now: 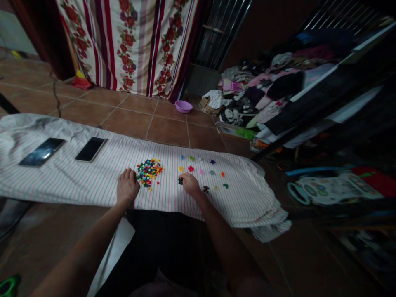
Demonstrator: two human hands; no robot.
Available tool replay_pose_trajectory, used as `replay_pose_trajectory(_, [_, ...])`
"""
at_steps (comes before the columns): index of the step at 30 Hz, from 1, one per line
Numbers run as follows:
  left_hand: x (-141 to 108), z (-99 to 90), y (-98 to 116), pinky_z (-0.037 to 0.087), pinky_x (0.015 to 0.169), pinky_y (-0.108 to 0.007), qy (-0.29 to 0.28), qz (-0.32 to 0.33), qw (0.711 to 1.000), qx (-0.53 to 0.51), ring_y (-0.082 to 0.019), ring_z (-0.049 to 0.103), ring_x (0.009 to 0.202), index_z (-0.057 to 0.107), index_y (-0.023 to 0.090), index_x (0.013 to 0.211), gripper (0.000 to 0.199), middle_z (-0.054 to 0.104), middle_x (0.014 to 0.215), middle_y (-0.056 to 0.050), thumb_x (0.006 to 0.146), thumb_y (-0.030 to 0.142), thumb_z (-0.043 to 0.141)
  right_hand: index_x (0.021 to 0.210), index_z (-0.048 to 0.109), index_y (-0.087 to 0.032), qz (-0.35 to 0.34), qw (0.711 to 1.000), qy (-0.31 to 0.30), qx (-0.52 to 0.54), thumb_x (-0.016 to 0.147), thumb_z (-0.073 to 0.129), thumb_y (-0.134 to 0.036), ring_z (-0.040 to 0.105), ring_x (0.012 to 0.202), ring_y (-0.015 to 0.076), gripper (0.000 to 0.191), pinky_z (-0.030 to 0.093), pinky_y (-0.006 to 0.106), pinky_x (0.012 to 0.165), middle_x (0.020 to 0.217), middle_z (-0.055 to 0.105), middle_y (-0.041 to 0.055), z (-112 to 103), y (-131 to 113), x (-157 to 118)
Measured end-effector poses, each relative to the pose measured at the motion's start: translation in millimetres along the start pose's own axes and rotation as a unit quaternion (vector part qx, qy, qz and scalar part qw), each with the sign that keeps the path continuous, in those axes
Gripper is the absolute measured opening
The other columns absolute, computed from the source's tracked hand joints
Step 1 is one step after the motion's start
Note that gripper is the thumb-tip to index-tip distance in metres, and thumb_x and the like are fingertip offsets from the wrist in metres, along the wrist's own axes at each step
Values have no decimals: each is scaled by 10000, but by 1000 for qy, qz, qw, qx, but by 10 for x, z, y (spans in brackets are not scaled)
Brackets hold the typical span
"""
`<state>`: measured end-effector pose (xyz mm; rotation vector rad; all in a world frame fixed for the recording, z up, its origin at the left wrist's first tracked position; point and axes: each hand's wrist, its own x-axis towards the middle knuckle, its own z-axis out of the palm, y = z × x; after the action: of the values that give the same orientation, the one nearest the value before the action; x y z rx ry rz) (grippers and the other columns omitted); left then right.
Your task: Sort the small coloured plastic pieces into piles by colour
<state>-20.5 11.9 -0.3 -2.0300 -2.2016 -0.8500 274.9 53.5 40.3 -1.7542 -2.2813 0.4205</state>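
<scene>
A pile of small mixed-colour pieces (149, 171) lies on the striped cloth (173, 198). At its left edge rests my left hand (128, 185), its fingers bent down; whether they hold a piece is hidden. My right hand (189, 183) has its fingers pinched together beside a small group of black pieces (180, 180); anything between the fingertips is too small to make out. Small single-colour groups are spread beyond and right of it, among them red (191, 168), yellow (181, 169), purple (212, 161), orange (222, 174) and brown (206, 189).
Two dark phones, one nearer the pile (90, 149) and one farther left (42, 152), lie on the cloth. Beyond are a purple basin (183, 107) on the tiled floor, a flowered curtain (139, 45) and heaped clothes (253, 88).
</scene>
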Motion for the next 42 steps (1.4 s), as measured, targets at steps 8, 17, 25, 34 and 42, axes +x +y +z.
replay_pose_trajectory(8, [9, -34, 19, 360, 1101, -479, -15, -8, 1000, 5, -324, 466, 1327, 611, 113, 1109, 334, 587, 1315, -201, 858, 177, 399, 1175, 695, -153, 7, 1000, 14, 11, 849, 413, -29, 612, 1128, 190, 449, 437, 312, 1007, 1186, 703, 108, 50, 43, -11])
replay_pose_trajectory(17, [9, -39, 30, 355, 1106, -463, -14, -6, 1000, 10, -316, 459, 1331, 605, 108, 1105, 334, 586, 1312, -201, 868, 174, 378, 1139, 709, -138, -4, 1000, 12, 6, 856, 406, -18, 611, 1114, 186, 432, 438, 301, 1006, 1155, 709, 110, 77, 58, -12])
replay_pose_trajectory(25, [11, -40, 21, 361, 1101, -458, -23, 2, 999, 31, -323, 465, 1321, 603, 99, 1118, 331, 576, 1332, -200, 864, 170, 402, 1089, 740, -178, -1, 999, 50, -15, 856, 427, -31, 622, 1075, 196, 416, 452, 311, 989, 1114, 716, 94, 70, -16, 95])
replay_pose_trajectory(34, [13, -21, 15, 370, 1095, -495, -18, -6, 1000, 15, -329, 458, 1330, 616, 99, 1124, 335, 572, 1344, -216, 851, 142, 425, 1068, 740, -194, -60, 997, 57, 14, 900, 466, -92, 628, 999, 186, 337, 454, 310, 965, 1035, 724, 78, 140, -360, 330])
replay_pose_trajectory(42, [18, -43, 40, 371, 1103, -477, -28, -11, 999, 22, -331, 459, 1335, 612, 80, 1137, 345, 570, 1350, -212, 849, 136, 431, 1073, 734, -225, -40, 998, 27, 30, 921, 478, -130, 611, 1010, 170, 312, 435, 276, 938, 1050, 713, 50, 206, -640, 529])
